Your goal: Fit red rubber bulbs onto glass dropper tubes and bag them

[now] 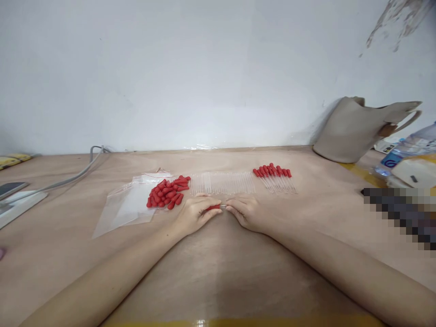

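Note:
Between the fingers of my left hand [199, 212] is a red rubber bulb [214, 207], its open end facing right. My right hand [245, 211] pinches a clear glass dropper tube [223, 207], whose end meets the mouth of the bulb; how far it sits inside I cannot tell. Beyond my left hand lies a pile of loose red bulbs [166, 191]. Just past both hands a row of clear dropper tubes [223, 182] lies side by side. Farther right is a group of droppers [275, 177] with red bulbs on their tubes.
Clear plastic zip bags [124, 209] lie under and beside the loose bulbs. A grey cable [73, 178] crosses the table at left, near a phone [12, 189]. At right stand a beige bag [350, 129] and a plastic bottle [412, 147]. The white wall [204, 77] closes off the back.

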The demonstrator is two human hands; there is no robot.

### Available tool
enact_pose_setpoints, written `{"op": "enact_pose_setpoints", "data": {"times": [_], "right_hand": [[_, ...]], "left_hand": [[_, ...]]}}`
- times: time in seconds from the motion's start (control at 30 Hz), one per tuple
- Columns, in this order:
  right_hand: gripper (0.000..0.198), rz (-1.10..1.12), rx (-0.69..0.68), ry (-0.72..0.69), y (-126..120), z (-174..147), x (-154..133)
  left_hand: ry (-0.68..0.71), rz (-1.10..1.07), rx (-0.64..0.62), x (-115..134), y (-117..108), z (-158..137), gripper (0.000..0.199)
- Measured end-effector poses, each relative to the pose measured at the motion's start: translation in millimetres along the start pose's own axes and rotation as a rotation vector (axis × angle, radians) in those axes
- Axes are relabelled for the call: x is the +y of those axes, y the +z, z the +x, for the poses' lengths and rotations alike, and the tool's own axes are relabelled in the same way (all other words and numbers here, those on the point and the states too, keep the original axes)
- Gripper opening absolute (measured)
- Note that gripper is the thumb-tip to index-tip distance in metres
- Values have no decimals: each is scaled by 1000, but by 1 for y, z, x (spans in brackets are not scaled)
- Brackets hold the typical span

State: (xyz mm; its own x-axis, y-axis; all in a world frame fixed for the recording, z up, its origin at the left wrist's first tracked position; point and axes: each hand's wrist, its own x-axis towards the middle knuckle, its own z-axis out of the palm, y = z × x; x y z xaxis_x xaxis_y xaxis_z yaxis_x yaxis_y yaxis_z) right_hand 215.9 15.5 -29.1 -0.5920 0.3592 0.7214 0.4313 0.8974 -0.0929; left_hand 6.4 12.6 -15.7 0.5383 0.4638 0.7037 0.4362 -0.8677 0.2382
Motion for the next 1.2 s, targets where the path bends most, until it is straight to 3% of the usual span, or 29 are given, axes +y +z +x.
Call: {"op": "enact_pose_setpoints", "data": {"times": [0.13,0.37,1.0,1.2], "right_hand": [[16,-33,52,-4,-1,-1,2],[14,-28,102,-61,-3,2,-2],[20,-7,4,-77,-2,5,-3],[21,-18,10,-41,-2,4,-2]], "left_hand": [[-100,28,22,2,-7,1,29],[-120,-35,-39,9,-4,0,12],[-9,-40,-61,9,0,1,11],[-83,-49,-40,8,0,1,11]]}}
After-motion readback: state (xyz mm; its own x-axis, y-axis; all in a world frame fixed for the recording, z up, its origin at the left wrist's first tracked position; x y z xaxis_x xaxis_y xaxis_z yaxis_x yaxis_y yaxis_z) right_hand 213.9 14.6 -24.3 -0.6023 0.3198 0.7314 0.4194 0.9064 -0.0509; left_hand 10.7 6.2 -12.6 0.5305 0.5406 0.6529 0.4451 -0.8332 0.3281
